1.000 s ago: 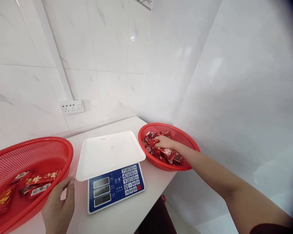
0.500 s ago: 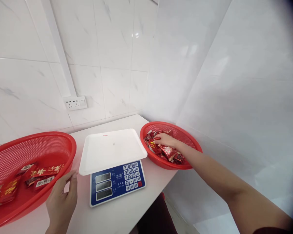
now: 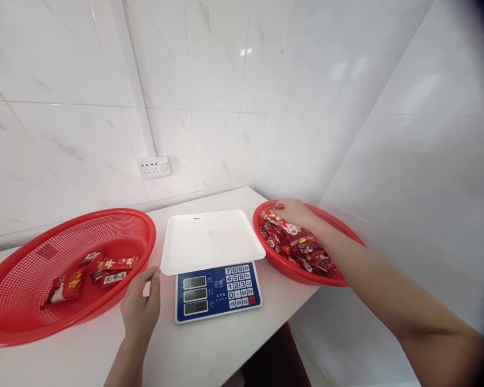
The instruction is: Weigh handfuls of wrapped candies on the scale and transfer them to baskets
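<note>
My right hand (image 3: 296, 212) reaches into the red basket (image 3: 349, 228) on the right, fingers curled over the heap of red snack packets (image 3: 302, 248); what it grips, if anything, is hidden. My left hand (image 3: 142, 306) rests on the white table, fingers apart, touching the rim of the big red basket (image 3: 32, 328) on the left. A few red packets (image 3: 91, 271) lie in that basket. Between the baskets stands a scale (image 3: 218, 293) with a white tray (image 3: 210, 242) and a blue keypad panel.
White tiled walls close in at the back and right, with a socket strip (image 3: 154, 167) and a vertical white conduit (image 3: 131, 80). The table's front edge (image 3: 266, 336) drops off below the scale, with something dark beneath.
The view has swung left and down, so everything sits further right. My right hand has moved toward the far rim of the right basket. My left hand stays by the left basket.
</note>
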Demonstrator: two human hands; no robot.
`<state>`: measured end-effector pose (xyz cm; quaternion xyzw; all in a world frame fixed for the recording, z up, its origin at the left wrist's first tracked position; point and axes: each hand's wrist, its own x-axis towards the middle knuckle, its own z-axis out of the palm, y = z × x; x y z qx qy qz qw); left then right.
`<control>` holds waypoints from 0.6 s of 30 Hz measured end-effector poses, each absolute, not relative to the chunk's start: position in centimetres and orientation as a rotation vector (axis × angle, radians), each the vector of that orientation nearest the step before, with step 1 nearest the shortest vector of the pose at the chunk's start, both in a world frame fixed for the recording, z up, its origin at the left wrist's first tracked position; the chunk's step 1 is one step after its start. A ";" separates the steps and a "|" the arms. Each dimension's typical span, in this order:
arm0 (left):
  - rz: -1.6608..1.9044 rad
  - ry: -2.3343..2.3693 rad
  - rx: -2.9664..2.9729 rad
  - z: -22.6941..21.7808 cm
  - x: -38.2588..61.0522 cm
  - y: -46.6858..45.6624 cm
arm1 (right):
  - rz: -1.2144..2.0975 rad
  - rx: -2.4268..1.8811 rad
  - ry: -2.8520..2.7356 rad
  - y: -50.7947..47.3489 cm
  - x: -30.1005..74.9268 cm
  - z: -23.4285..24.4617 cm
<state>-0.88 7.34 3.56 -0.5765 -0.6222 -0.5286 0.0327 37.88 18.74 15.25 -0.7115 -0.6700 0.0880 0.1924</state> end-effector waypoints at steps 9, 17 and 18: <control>-1.596 -1.950 -1.788 3.3 -1.0 7.5 | 1.061 -1.438 -1.495 18.3 28.8 16.0; -1.589 -2.050 -1.716 3.8 -0.8 7.4 | 0.447 -1.815 -1.871 18.9 37.3 14.7; -1.581 -2.055 -1.725 3.9 -0.8 7.4 | 0.454 -1.930 -2.010 18.7 38.7 14.5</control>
